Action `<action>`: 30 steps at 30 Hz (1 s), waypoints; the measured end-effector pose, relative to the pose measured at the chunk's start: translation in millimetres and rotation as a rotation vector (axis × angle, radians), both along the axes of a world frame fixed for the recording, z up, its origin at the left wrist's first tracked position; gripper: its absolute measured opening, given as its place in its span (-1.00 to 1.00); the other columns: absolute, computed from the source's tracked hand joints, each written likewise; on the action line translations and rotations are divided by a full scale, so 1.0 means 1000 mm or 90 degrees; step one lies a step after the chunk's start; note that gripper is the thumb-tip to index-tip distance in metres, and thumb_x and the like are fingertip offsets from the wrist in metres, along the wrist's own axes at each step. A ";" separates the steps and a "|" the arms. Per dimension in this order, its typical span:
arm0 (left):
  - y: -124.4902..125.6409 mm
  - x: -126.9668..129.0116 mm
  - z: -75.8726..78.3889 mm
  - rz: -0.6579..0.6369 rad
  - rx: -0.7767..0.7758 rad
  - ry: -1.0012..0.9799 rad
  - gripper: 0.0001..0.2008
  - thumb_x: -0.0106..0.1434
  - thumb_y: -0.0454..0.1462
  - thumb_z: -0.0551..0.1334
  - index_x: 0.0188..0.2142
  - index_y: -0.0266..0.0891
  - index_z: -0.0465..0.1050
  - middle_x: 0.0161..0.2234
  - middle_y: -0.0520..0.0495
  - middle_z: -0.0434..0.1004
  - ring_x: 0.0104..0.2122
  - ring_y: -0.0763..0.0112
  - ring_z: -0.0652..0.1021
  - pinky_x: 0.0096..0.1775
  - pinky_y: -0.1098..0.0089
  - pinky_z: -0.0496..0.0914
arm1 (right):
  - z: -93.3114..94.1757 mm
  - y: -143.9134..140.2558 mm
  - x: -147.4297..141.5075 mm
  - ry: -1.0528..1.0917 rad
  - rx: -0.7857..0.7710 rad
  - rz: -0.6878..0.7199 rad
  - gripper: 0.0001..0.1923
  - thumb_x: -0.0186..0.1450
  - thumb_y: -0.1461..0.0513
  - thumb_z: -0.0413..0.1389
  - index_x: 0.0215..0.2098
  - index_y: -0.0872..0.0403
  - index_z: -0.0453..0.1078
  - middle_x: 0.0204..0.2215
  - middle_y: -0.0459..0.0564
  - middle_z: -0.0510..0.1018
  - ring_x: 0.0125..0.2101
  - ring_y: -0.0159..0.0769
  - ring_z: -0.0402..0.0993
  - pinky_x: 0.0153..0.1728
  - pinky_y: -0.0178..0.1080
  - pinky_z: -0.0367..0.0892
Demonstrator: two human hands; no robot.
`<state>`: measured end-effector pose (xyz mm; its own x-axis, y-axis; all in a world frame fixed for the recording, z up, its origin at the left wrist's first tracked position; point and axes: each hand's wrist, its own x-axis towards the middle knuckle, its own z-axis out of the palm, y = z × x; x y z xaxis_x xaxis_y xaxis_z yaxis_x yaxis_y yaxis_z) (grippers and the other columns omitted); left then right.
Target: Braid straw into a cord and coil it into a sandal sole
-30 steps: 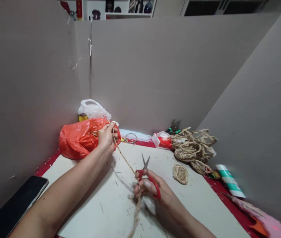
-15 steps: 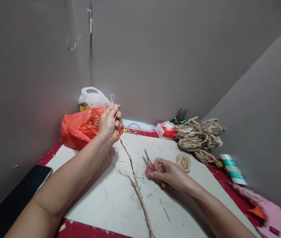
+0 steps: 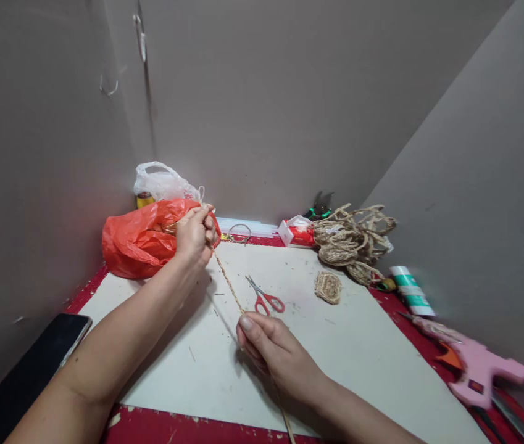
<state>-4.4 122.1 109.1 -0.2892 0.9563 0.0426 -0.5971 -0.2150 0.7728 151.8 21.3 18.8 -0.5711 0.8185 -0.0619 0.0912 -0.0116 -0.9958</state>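
Note:
A thin braided straw cord (image 3: 228,280) runs slantwise between my two hands, above a white board (image 3: 160,364). My left hand (image 3: 195,233) is closed round its far end, in front of the orange bag; a small pale loop (image 3: 202,193) sticks up above the fingers. Lower down, my right hand (image 3: 280,348) pinches the cord between thumb and fingers, and the rest trails toward the bottom edge. Just beyond the right hand, red-handled scissors (image 3: 266,297) lie on the board with blades parted. A small woven straw piece (image 3: 328,287) lies farther right.
An orange plastic bag (image 3: 127,237) and a white bag (image 3: 164,183) stand back left. Behind the board's right side are a red tissue pack (image 3: 299,232) and a bundle of straw braid (image 3: 354,243). A pink glue gun (image 3: 479,364) lies right, a black phone (image 3: 30,370) left.
My right hand has let go of the scissors, which now lie on the board, and has taken hold of the cord. The cord is pulled straighter. The view has shifted slightly.

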 end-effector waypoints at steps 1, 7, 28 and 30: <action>0.005 -0.002 -0.003 0.020 -0.004 0.001 -0.85 0.28 -0.38 0.11 -0.45 -0.29 0.32 -0.75 0.20 0.17 -0.83 0.70 0.14 -0.72 0.61 0.00 | 0.002 -0.004 0.001 -0.007 0.018 -0.001 -0.53 0.35 -0.09 -0.10 -0.47 0.09 0.25 -0.73 -0.26 0.04 -0.68 -0.50 -0.04 -0.65 -0.37 -0.09; 0.028 -0.006 -0.032 -0.018 -0.072 0.047 -0.82 0.33 -0.32 0.08 -0.41 -0.32 0.33 -0.67 0.09 0.35 -0.73 0.63 0.37 -0.62 0.62 0.24 | 0.010 -0.003 0.005 -0.015 0.081 -0.109 -0.60 0.37 -0.04 -0.12 -0.38 0.07 0.30 -0.70 -0.27 0.01 -0.67 -0.47 -0.05 -0.63 -0.36 -0.06; 0.007 0.009 -0.079 -0.384 -0.203 0.264 -0.89 0.04 -0.35 0.35 -0.43 -0.40 0.51 -0.60 -0.01 0.43 -0.62 0.58 0.45 -0.54 0.57 0.41 | 0.015 0.061 0.051 -0.565 0.351 -0.261 -0.72 0.31 0.08 -0.01 -0.43 0.05 0.40 -0.46 0.04 0.55 -0.45 -0.25 0.40 -0.47 -0.27 0.01; 0.015 0.002 -0.087 -0.386 -0.206 0.269 -0.92 0.07 -0.38 0.33 -0.42 -0.42 0.51 -0.60 -0.03 0.43 -0.61 0.56 0.47 -0.54 0.57 0.42 | 0.010 0.063 0.051 -0.643 0.350 -0.213 -0.77 0.28 0.09 0.03 -0.39 0.05 0.40 -0.43 0.07 0.57 -0.42 -0.21 0.43 -0.48 -0.26 0.01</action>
